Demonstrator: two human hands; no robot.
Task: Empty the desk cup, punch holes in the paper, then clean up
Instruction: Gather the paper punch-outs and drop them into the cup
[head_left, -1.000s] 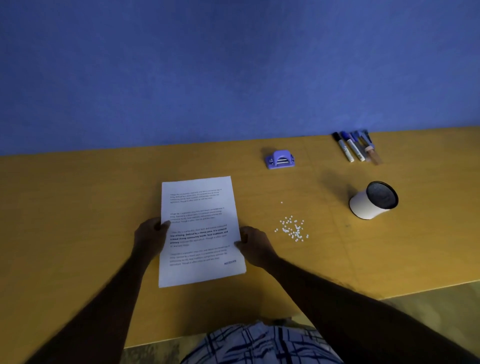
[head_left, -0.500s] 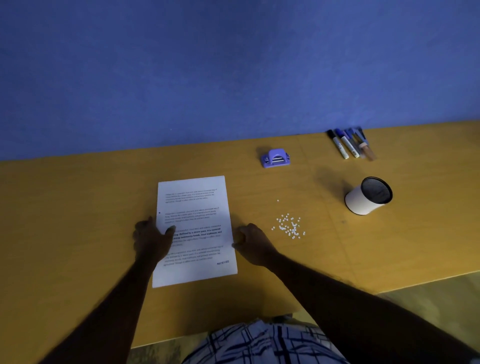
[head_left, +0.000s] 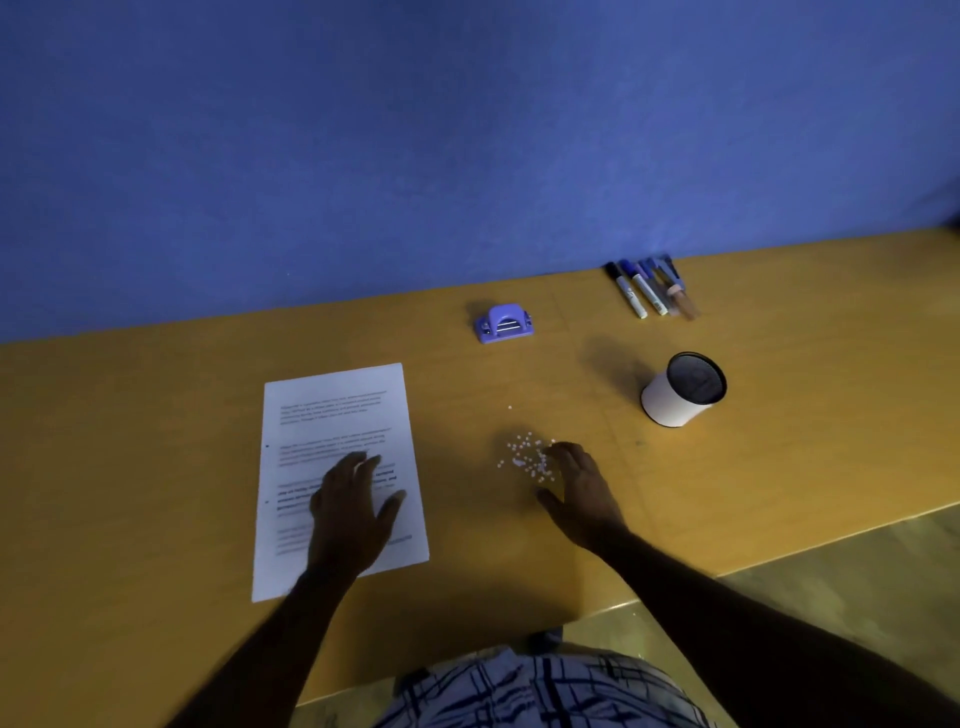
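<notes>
I'm looking down at a long desk (head_left: 156, 441) with a smooth orange-yellow top that runs across the whole view and butts against a plain blue wall (head_left: 467, 130) at the back. The wall fills the upper half, matte and unbroken, a little brighter toward the right. The desk's near edge slants up to the right, and past it I see a dull olive floor (head_left: 857, 582). The light is dim and soft, giving blurred shadows on the desk top. No window or lamp shows from here.
</notes>
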